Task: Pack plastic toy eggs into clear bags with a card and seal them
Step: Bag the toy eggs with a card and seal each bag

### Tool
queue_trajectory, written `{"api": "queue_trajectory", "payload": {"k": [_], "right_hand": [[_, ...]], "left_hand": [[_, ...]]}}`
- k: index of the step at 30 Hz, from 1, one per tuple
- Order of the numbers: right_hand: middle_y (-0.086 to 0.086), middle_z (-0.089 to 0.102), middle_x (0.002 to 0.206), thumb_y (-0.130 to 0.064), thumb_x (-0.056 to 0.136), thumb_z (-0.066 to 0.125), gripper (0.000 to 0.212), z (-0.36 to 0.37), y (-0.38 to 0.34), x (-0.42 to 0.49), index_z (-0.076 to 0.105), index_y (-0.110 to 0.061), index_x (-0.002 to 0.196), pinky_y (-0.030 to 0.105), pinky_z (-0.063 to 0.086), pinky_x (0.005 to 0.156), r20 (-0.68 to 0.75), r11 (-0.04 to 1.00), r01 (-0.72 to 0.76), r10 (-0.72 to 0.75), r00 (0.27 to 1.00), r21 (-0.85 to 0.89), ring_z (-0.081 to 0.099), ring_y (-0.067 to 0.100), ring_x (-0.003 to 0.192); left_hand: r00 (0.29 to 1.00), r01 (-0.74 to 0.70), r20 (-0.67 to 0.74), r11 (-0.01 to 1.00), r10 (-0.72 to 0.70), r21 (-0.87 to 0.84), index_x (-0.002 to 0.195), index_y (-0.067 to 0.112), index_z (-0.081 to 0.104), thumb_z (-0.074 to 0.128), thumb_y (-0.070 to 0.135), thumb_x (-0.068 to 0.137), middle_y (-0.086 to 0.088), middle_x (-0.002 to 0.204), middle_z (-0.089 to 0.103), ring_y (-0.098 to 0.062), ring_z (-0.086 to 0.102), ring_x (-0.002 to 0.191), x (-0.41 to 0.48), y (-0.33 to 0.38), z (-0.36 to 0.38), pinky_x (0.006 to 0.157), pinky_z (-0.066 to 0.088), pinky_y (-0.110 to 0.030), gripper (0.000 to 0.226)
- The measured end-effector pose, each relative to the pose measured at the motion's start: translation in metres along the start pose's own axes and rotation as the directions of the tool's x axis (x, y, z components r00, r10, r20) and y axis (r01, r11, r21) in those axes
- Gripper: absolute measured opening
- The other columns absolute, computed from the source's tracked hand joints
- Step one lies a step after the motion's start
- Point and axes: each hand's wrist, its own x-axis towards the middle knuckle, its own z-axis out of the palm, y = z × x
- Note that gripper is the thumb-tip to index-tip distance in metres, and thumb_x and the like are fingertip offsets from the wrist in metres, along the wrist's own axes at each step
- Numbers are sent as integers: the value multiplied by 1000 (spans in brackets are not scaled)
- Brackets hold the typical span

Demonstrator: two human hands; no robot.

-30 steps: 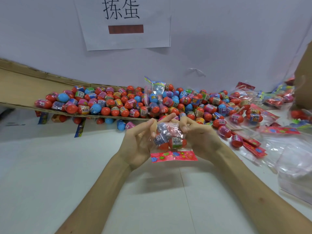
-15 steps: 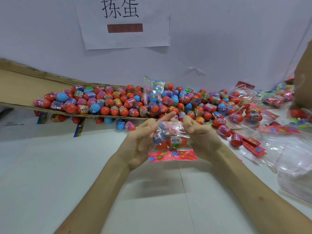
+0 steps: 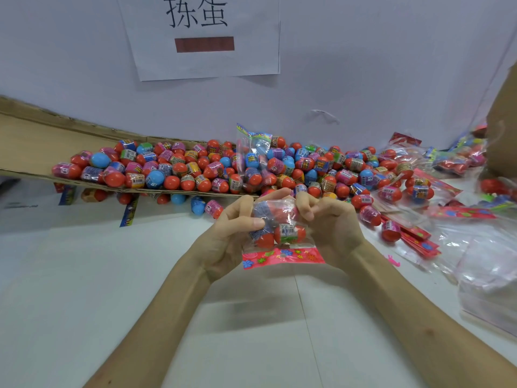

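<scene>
Both hands (image 3: 235,231) (image 3: 333,228) have fingers (image 3: 256,223) pinching the bag (image 3: 275,219); I'd keep the eggs (image 3: 289,233) down near the card (image 3: 282,257) while sealing.

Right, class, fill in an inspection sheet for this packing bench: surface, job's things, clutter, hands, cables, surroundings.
Surface: white table.
Job's things: clear bag holding toy eggs, with a red flowered card at its lower end; heap of loose eggs on a cardboard sheet and on the table behind.
Clutter: filled bags, stacked red cards and empty bags at the right.
Hands: left hand and right hand both grip the clear bag above the table.
Cables: nothing seen.
Surroundings: pale wall with a paper sign; brown cardboard at the right edge.
</scene>
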Motion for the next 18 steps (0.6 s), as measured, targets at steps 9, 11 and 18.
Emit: {"api": "queue_trajectory", "payload": {"k": [9,11,18], "right_hand": [[-5,60,77,-10,78,70,25,11,2,3,51,-22,67,27,56,58,18,997,75,-75,997,19,64,12,70],[-4,60,80,-10,77,73,26,9,2,3,52,-23,68,28,56,61,45,997,61,-64,997,48,63,13,72],[3,59,92,-12,76,82,26,5,-2,3,57,-19,81,34,57,74,171,977,21,-58,983,210,63,22,84]], "left_hand": [[998,-38,43,999,40,-31,67,23,56,65,7,84,-2,145,62,-26,61,132,-1,-1,-1,85,60,-36,25],[997,-42,66,998,45,-42,68,24,56,63,7,84,-1,145,62,-25,60,132,-1,-1,-1,86,60,-36,24],[991,-34,125,994,47,-103,76,21,52,60,5,83,-4,158,48,-34,49,143,-1,-1,-1,102,53,-51,20]]}}
